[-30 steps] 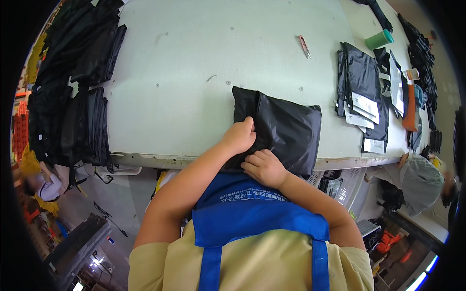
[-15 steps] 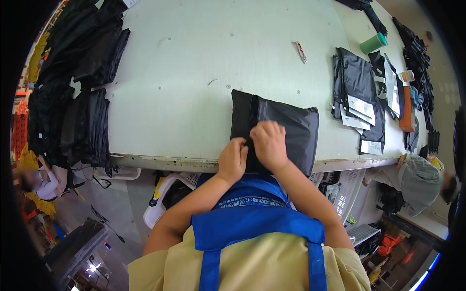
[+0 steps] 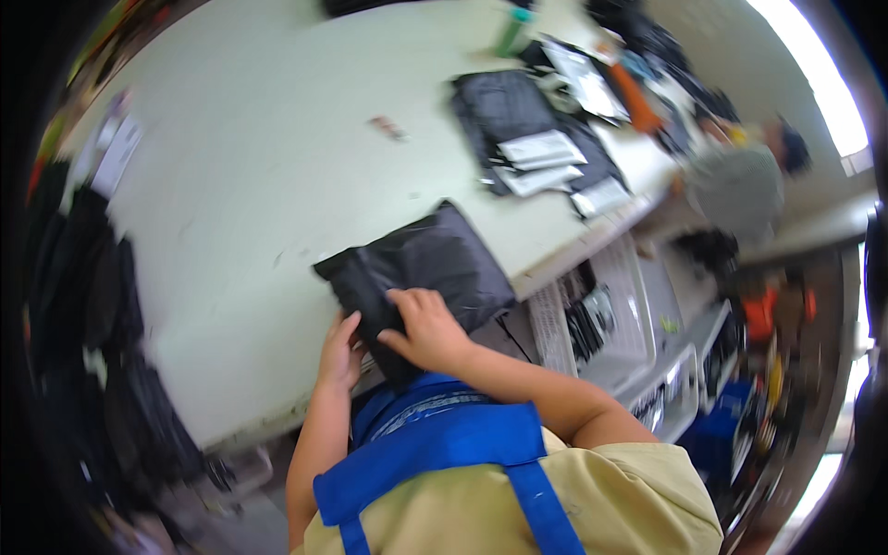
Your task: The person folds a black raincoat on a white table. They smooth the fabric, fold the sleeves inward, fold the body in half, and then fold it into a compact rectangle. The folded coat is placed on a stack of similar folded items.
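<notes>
A black plastic mailing bag (image 3: 449,254), filled and slightly puffed, lies tilted at the near edge of the pale table. My right hand (image 3: 430,333) rests on its near left part with thumb and fingers apart, pressing on the surface. At the bag's left edge is my left hand (image 3: 340,356), its fingers stretched out and touching the side, thumb apart. A folded strip runs along the bag's left side. The bag's near corner hangs over the table edge against my blue apron (image 3: 435,439).
Beyond the bag, small snips (image 3: 389,128) lie on the table (image 3: 250,157). Black bags (image 3: 504,106) with white labels (image 3: 541,153) are at the right, near a green cup (image 3: 513,32). Dark bundles (image 3: 111,296) line the left. White baskets (image 3: 634,305) sit below; a person (image 3: 735,190) stands far right.
My view has swung to the right, so the table looks tilted. My hands have spread from closed fingers at the fold to fingers apart on the bag.
</notes>
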